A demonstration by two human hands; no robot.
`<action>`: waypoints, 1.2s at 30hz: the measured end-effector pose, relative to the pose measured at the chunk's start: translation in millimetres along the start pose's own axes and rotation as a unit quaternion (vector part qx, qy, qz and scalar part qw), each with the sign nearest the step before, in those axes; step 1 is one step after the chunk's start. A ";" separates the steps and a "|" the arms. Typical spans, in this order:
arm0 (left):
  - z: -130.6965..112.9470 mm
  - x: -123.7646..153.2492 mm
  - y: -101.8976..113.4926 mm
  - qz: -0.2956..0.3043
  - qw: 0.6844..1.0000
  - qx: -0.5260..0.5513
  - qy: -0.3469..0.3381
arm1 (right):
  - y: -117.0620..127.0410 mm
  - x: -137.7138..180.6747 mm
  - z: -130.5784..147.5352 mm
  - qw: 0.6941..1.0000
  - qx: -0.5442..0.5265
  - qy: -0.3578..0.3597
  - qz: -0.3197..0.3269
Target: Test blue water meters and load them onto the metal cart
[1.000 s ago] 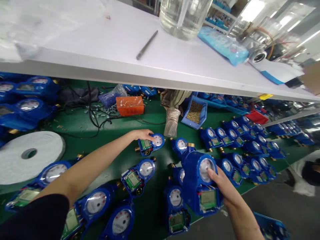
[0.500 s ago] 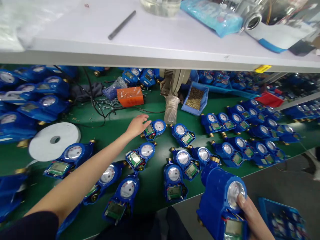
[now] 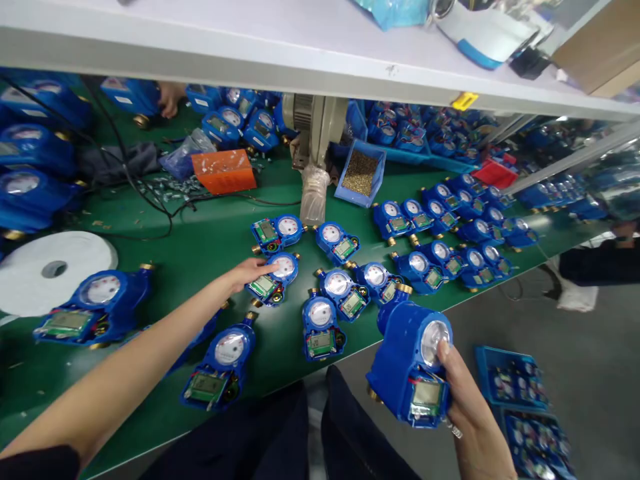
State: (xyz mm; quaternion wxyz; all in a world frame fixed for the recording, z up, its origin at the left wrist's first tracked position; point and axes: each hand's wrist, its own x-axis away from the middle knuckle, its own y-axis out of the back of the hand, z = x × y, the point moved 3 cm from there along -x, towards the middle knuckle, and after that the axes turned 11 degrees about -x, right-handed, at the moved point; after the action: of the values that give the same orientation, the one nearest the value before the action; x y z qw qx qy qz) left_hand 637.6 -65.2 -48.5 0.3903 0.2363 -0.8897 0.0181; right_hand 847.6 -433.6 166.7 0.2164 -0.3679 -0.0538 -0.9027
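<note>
My right hand (image 3: 465,387) holds up a blue water meter (image 3: 407,360), tilted, in front of the bench edge. My thumb presses beside its round dial; the uncovered display and wiring face me. My left hand (image 3: 250,273) is closed on another blue water meter (image 3: 273,283) lying on the green bench, its fingertips over the dial edge. Just behind that one lies a third meter (image 3: 277,233). A meter with a lit display (image 3: 335,243) sits to its right. More open meters, such as one near the front edge (image 3: 220,367), lie around my left arm.
A white shelf (image 3: 300,60) overhangs the bench (image 3: 200,217). Under it stand a machine with a wrapped nozzle (image 3: 314,197), a blue bin of small brass parts (image 3: 360,173) and an orange box (image 3: 224,171). A white roll (image 3: 55,270) lies left. Another person's hand (image 3: 170,99) shows behind.
My left hand has come nearer and closed on a water meter, which has shifted slightly right. The right hand still holds its meter. The view has turned right, and another person's hand appears behind.
</note>
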 end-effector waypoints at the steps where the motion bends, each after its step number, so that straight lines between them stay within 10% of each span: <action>1: -3.8 -4.5 -5.4 0.000 1.000 0.014 0.000 | 2.8 2.3 -1.1 1.000 -0.004 0.004 -0.002; 8: -23.0 -15.6 -20.0 -0.069 0.998 0.010 0.011 | 19.1 8.2 -16.3 1.000 -0.022 -0.003 -0.018; 15: -11.7 76.3 -63.0 -0.305 0.951 -0.045 -0.030 | 29.6 5.8 -20.7 0.999 -0.015 -0.010 -0.031; 20: 20.4 98.5 -173.7 -0.116 0.991 0.070 0.008 | 37.6 -2.2 -28.2 0.999 -0.015 -0.042 -0.027; 23: 19.9 88.3 -205.2 -0.080 0.987 0.142 -0.003 | 42.4 -8.5 -34.3 0.997 -0.006 -0.070 -0.030; 30: 11.6 165.2 -159.2 -0.059 0.948 0.311 -0.035 | 13.3 -34.8 -11.4 0.992 0.120 -0.019 -0.016; 36: 12.6 248.7 -39.3 -0.152 0.902 0.403 -0.030 | -137.6 -23.7 4.7 0.973 0.100 -0.008 0.206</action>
State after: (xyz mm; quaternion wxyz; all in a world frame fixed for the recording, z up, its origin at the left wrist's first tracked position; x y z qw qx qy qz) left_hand 500.9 -203.8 111.6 0.2326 0.5059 -0.7711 0.3087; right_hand 806.5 -300.2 162.3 0.4327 -0.3545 -0.0684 -0.8261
